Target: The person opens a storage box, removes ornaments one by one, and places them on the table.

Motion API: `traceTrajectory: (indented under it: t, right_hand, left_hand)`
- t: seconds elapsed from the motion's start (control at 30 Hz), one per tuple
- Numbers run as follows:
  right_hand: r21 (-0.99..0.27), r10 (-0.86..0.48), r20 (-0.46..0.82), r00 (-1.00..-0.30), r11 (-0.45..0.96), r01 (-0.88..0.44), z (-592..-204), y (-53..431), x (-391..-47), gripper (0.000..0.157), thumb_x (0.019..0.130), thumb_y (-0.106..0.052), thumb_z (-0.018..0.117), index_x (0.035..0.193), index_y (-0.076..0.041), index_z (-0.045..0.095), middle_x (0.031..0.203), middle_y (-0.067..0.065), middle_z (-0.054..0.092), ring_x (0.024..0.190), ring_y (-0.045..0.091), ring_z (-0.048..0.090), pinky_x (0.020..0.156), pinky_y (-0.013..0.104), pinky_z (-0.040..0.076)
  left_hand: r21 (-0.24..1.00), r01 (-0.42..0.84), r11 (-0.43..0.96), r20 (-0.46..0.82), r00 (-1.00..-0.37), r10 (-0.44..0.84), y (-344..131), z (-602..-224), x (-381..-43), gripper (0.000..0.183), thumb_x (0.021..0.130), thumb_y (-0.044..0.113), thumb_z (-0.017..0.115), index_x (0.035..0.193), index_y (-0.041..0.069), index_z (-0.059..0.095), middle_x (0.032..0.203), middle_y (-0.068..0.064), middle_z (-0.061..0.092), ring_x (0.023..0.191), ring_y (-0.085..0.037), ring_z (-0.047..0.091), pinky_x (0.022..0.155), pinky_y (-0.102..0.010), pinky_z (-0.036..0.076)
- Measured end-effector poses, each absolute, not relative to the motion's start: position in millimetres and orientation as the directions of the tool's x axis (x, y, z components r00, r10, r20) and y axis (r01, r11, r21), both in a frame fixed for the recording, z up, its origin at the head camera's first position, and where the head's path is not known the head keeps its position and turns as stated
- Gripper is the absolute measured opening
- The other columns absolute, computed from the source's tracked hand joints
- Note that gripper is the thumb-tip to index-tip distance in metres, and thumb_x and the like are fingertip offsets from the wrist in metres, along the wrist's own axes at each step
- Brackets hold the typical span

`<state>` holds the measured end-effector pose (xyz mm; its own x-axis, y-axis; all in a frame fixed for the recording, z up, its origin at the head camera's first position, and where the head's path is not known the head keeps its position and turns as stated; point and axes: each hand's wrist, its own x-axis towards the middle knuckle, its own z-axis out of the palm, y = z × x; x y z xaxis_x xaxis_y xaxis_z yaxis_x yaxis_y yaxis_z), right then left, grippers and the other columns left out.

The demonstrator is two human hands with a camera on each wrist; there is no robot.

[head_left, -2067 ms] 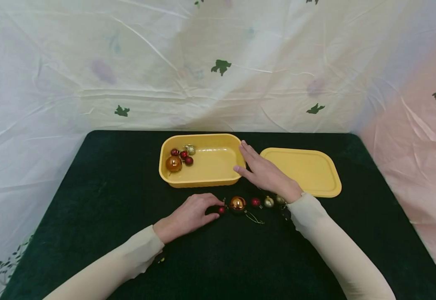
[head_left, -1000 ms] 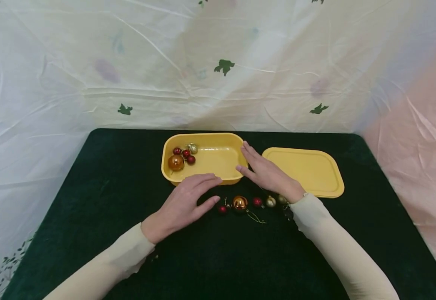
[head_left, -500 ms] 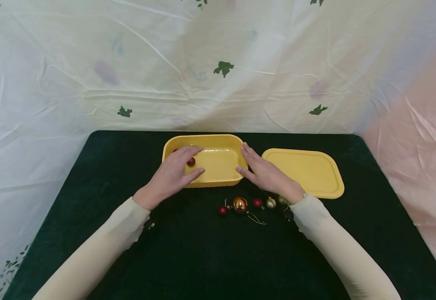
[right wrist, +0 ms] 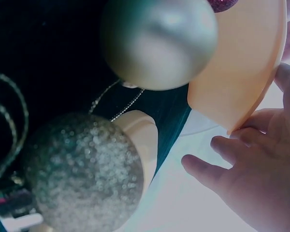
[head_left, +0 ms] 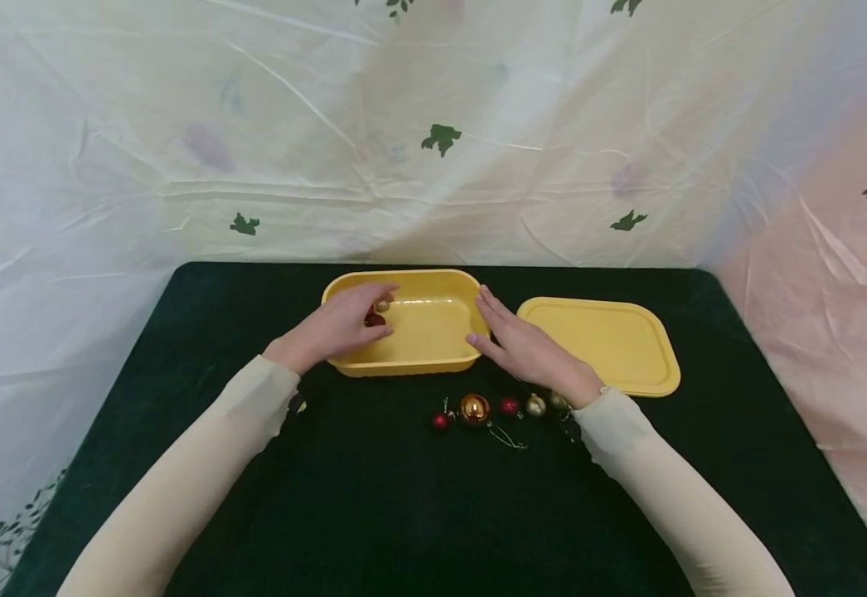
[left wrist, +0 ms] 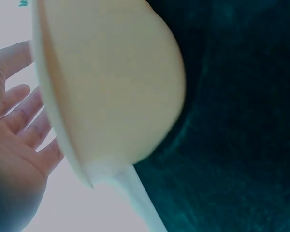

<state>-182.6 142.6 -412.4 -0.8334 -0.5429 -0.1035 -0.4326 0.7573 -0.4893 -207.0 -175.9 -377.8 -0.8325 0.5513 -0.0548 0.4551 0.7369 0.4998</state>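
Left hand: The person's left hand (head_left: 332,323) reaches over the left end of the box, thumb and fingers apart around ornaments; whether it grips one cannot be told, as the box wall hides its fingertips in the wrist view.
Right hand: The right hand (head_left: 534,348) extends straight fingers against the box's right end, grasping no ornament.
Yellow box: The uncovered yellow box (head_left: 404,370) sits at the far middle of the dark green cloth (head_left: 404,514), between the two hands.
Inside: A gold ornament (head_left: 382,306) and a dark red ornament (head_left: 375,320) show at the box's left end, within the left hand's reach; anything beneath the palm is hidden.
Near row: On the cloth lie a small red ornament (head_left: 440,421), a copper ornament (head_left: 474,409) with its cord loop (head_left: 506,437), and, farther right, a red ball (head_left: 509,406), a smooth gold ball (head_left: 535,405) and a glittery gold ball (head_left: 557,401).
Lid: The yellow lid (head_left: 605,347) lies flat to the right.
Roll risk: Round ornaments could scatter inside the box if fingertips nudge one off-centre.
Box risk: Pressure from the right fingers could slide the box left; a left wrist bearing on the rim could tip it.
Sleeve risk: The right sleeve (head_left: 620,439), beside the row's right end, could sweep a ball away or snag a cord.
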Motion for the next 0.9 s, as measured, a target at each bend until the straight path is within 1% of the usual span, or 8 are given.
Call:
traceTrajectory:
  t: [0.13,0.3,0.6,0.77,0.9]
  right_hand:
    - [-0.489,-0.545,-0.101,-0.832,0.756,-0.436,-412.0,142.2,-182.1,0.081,0.109,-0.056,0.039,0.166,-0.005,0.012,0.173,0.004,-0.005,0.154,0.032,0.026,0.124,0.048,0.026]
    - [-0.491,-0.545,-0.101,-0.832,0.755,-0.434,-411.8,141.8,-181.8,0.081,0.109,-0.056,0.039,0.166,-0.005,0.012,0.173,0.003,-0.005,0.153,0.032,0.026,0.124,0.048,0.026]
    - [-0.489,-0.543,-0.099,-0.834,0.756,-0.435,-411.6,141.6,-181.7,0.081,0.109,-0.056,0.039,0.166,-0.005,0.012,0.174,0.005,-0.004,0.154,0.032,0.025,0.124,0.048,0.025]
    - [-0.484,-0.541,-0.105,-0.834,0.761,-0.433,-411.3,141.7,-181.7,0.080,0.109,-0.056,0.038,0.166,-0.005,0.012,0.173,0.003,-0.006,0.154,0.032,0.025,0.124,0.047,0.025]
    - [-0.484,-0.542,-0.102,-0.834,0.760,-0.434,-410.9,142.2,-181.4,0.080,0.109,-0.056,0.038,0.166,-0.005,0.012,0.173,0.003,-0.006,0.154,0.032,0.024,0.124,0.047,0.024]
  left_hand:
    - [0.498,0.428,0.754,-0.084,-0.842,0.533,-179.7,-384.9,-213.8,0.062,0.096,0.018,0.076,0.147,-0.002,0.048,0.134,-0.019,0.063,0.117,-0.032,0.059,0.111,-0.050,0.045]
    - [0.481,0.431,0.764,-0.088,-0.843,0.531,-184.3,-392.8,-219.7,0.056,0.095,0.017,0.077,0.142,-0.003,0.053,0.130,-0.017,0.064,0.114,-0.031,0.058,0.111,-0.049,0.044]
    - [0.392,0.498,0.774,-0.094,-0.815,0.572,-185.5,-397.8,-222.7,0.046,0.096,0.016,0.075,0.136,-0.002,0.061,0.133,-0.018,0.064,0.122,-0.032,0.057,0.115,-0.050,0.040]
    - [0.359,0.494,0.792,-0.132,-0.813,0.567,-184.9,-400.4,-221.5,0.044,0.097,0.016,0.074,0.137,0.001,0.063,0.138,-0.017,0.062,0.129,-0.032,0.055,0.117,-0.051,0.038]
    - [0.349,0.496,0.795,-0.139,-0.812,0.568,-183.5,-402.1,-221.8,0.042,0.097,0.014,0.074,0.135,0.001,0.065,0.139,-0.016,0.062,0.129,-0.031,0.056,0.117,-0.050,0.039]
